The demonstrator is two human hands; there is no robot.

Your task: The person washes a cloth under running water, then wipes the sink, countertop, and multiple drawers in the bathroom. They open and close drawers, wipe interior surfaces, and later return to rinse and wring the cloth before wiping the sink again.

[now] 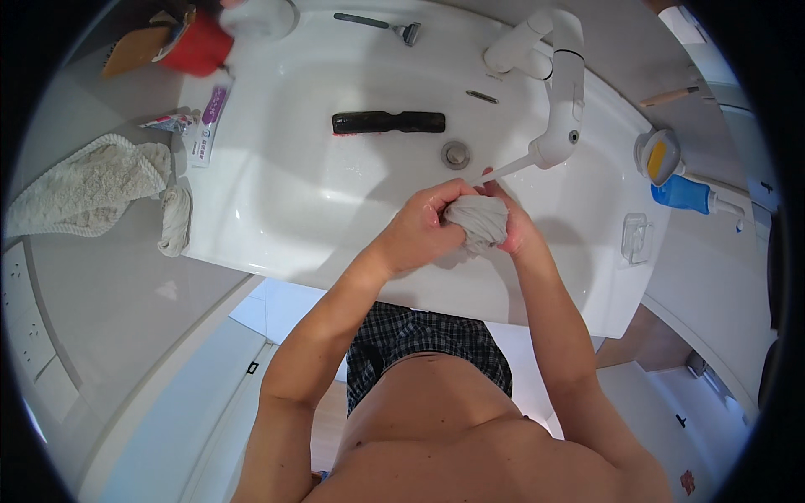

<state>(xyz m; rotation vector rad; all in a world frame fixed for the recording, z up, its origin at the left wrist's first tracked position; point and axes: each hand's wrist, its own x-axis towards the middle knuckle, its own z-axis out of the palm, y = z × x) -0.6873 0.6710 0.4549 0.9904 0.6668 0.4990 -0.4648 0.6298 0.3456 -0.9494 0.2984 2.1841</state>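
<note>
A wet, light grey cloth [479, 219] is bunched up between my two hands over the near part of the white washbasin [283, 207]. My left hand [422, 225] grips it from the left, with the thumb along its near side. On the other side my right hand [517, 221] cups the bundle; some of its fingers are hidden behind the cloth. From the white faucet [558, 135] a stream of water [506, 170] runs down towards the fingertips. Just beyond the hands is the round metal drain plug [455, 154].
A black bar-shaped object [388, 122] lies in the basin, with red specks along its edge. A razor [377, 24] rests on the back rim. Left of the basin are a toothpaste tube [209, 126] and a towel [88, 185]. A blue bottle [682, 193] stands at the right.
</note>
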